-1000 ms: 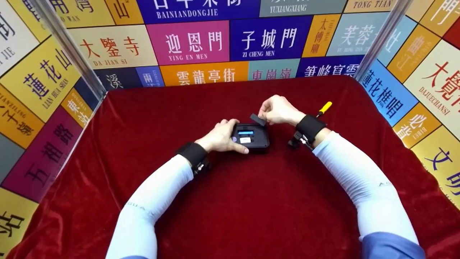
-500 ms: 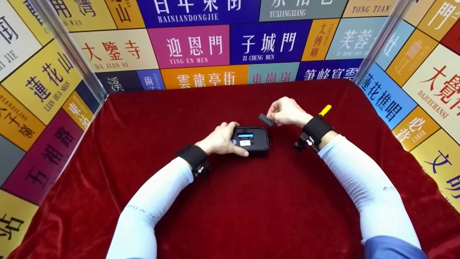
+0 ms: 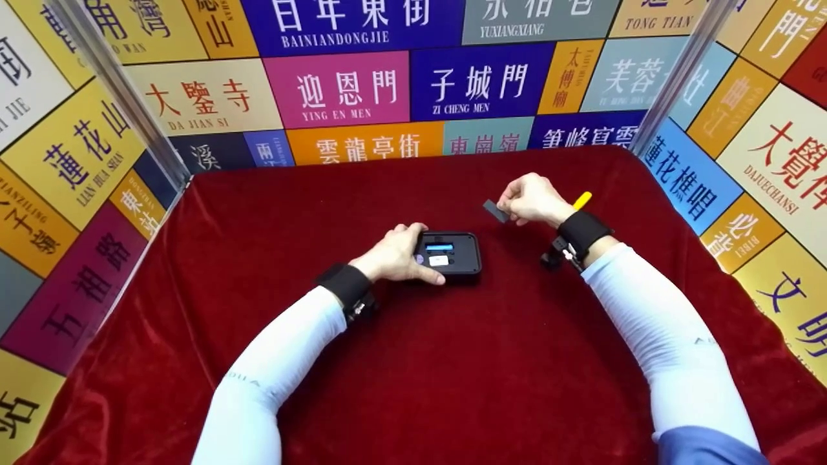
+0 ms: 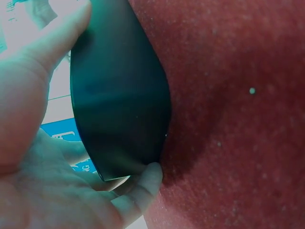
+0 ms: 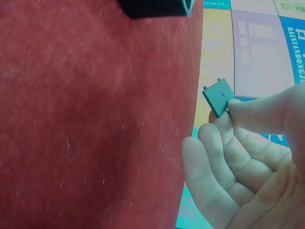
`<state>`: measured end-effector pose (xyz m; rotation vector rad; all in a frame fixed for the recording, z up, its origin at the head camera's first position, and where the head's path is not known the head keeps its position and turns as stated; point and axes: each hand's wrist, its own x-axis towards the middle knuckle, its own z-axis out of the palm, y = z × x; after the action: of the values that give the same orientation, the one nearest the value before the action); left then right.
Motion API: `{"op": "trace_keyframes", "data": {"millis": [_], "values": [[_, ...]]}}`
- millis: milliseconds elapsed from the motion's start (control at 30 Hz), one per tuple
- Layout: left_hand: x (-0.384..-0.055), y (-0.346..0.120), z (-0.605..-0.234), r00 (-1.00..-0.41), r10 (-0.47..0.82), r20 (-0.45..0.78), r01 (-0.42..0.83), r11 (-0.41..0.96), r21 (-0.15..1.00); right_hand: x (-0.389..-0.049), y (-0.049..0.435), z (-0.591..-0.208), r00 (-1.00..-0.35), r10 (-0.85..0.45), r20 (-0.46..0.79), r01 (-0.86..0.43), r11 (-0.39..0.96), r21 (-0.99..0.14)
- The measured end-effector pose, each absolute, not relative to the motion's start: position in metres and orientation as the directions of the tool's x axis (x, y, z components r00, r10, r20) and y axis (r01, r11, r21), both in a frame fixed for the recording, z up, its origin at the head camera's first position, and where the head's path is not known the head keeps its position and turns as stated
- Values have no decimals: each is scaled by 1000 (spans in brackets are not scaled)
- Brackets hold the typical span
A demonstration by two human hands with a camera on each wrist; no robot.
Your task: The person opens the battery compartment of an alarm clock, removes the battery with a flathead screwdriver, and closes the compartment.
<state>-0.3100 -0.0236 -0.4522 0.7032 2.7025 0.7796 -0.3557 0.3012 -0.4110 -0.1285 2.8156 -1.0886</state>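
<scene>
Black device (image 3: 460,254) is gripped at its left end by the left hand (image 3: 395,256) — the right hand (image 3: 534,199), apart from it beyond its far right corner, pinches a small dark two-tabbed plate (image 5: 218,97).

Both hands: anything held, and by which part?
Left hand grips the black device by its left end in the head view. Right hand pinches a small dark plate by the edge opposite its two tabs.

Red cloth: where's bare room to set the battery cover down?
Bare red cloth: between the sleeved forearms, nearer than the black device; left of the left hand; behind the device, toward the wall. Crowded: the left hand's grip on the device; the right hand, yellow tool handle by its wrist.
</scene>
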Motion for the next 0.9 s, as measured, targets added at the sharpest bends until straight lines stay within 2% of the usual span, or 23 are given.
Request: {"op": "trace_keyframes", "data": {"millis": [433,900], "values": [[-311,-23,-451,-858,503,-101,375,748,547,-365,331,-421,-995,-10,-96,56,753,-655],[-314,-23,-453,-850,517,-99,389,743,545,-369,353,-439,-989,33,-147,123,744,-656]]}}
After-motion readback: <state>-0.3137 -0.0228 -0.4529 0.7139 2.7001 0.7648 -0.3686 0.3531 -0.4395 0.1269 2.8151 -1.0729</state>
